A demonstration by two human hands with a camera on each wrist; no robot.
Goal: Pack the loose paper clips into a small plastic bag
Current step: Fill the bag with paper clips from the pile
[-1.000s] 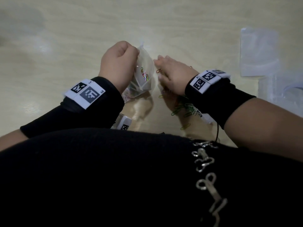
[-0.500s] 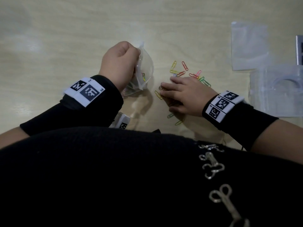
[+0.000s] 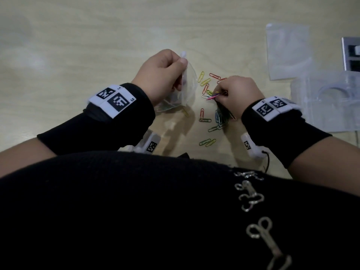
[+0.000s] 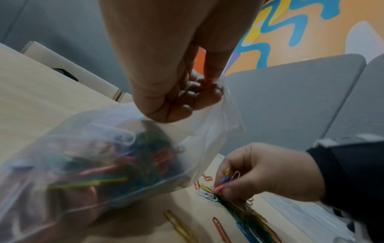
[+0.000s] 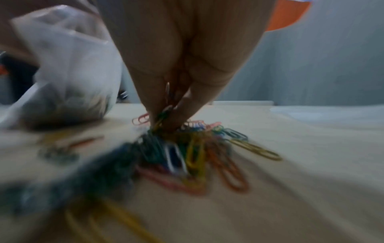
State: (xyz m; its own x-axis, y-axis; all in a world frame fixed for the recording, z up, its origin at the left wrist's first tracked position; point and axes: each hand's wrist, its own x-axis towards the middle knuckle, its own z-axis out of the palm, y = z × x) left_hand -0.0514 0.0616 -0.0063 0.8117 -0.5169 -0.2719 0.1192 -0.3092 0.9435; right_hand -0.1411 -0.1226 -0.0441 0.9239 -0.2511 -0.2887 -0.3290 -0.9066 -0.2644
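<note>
My left hand [image 3: 165,75] [image 4: 187,92] pinches the top edge of a small clear plastic bag [image 3: 183,90] [image 4: 104,156] [image 5: 68,69] that holds several coloured paper clips. The bag's bottom rests on the wooden table [image 3: 97,36]. Loose coloured paper clips [image 3: 206,86] [image 4: 245,213] [image 5: 197,156] lie scattered just right of the bag. My right hand [image 3: 233,92] [image 4: 249,172] [image 5: 176,98] is down on this pile, its fingertips pinching a small bunch of clips [image 3: 215,94] [image 4: 226,180]. More clips lie under its palm.
An empty clear bag [image 3: 288,51] lies flat at the back right. A clear plastic box [image 3: 327,102] stands beside it at the right edge, with a grey object [image 3: 350,53] behind. A dark garment with metal hooks fills the bottom of the head view.
My right hand left the bag's mouth, dropped to the table and then slid right and farther back onto the clip pile, gathering clips. The left hand kept holding the bag.
</note>
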